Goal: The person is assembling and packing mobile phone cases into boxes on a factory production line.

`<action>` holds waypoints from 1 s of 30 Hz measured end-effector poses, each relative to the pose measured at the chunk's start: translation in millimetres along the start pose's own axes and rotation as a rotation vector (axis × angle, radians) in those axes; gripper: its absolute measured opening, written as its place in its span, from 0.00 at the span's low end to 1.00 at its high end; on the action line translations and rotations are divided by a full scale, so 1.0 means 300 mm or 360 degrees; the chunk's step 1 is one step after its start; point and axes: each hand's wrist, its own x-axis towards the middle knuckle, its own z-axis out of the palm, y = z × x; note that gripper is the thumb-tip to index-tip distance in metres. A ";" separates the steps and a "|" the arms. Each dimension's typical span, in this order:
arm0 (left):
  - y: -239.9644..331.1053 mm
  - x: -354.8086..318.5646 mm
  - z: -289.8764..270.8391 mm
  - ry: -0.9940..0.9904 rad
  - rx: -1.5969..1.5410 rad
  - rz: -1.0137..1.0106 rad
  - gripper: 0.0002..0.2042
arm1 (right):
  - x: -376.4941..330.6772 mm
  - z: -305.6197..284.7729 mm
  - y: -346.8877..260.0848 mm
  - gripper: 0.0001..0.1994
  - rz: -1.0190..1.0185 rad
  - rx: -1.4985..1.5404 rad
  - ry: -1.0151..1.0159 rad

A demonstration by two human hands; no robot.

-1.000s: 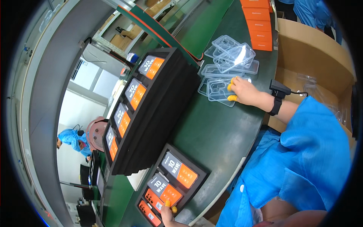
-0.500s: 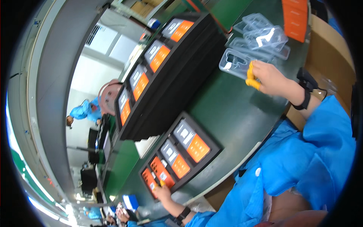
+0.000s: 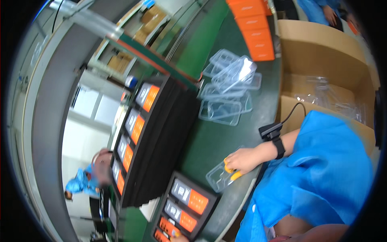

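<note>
At the left of the desk (image 3: 201, 145) stands your tall stack of black foam trays (image 3: 173, 133), with flat grey-and-orange rectangular packages (image 3: 136, 127) in a row on top. Just beside the stack's lower end, toward the desk edge on your side, lies a single black foam tray (image 3: 212, 202). Two more grey-and-orange packages fill its upper slots, orange ends toward your edge; below them are orange phone-shaped panels (image 3: 165, 224) with black dots.

Your left hand (image 3: 179, 238), with yellow fingertip covers, is at those panels by the tray's lower end; most of it is cut off, so you cannot tell whether it grips anything.

Right of the tray, near your desk edge, is the clear plastic phone-shaped case (image 3: 216, 179). Its long axis slants from lower left to upper right, across the packages' long axis, with the exposed short end pointing at the tray's corner. Your right hand (image 3: 243, 160) holds the other part, yellow-covered fingers drawn narrow on it; whether the case touches the desk is unclear.

Farther up the desk, loose clear plastic cases (image 3: 229, 88) overlap at various angles. Past them, orange boxes (image 3: 256, 30) stand stacked along the right edge, beside an open brown cardboard carton (image 3: 322, 52).
</note>
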 end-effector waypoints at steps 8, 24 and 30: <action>0.140 0.060 -0.089 0.0242 -0.0743 -0.0099 0.14 | -0.022 -0.016 0.034 0.13 0.0050 -0.0131 0.0167; 0.714 -0.212 -0.217 -0.0423 -0.1903 0.1831 0.29 | 0.022 -0.077 -0.118 0.12 0.0153 0.0797 0.0903; 0.762 -0.240 -0.335 -0.0288 -0.0834 0.2048 0.38 | -0.052 -0.197 -0.061 0.10 -0.0192 0.0121 0.0577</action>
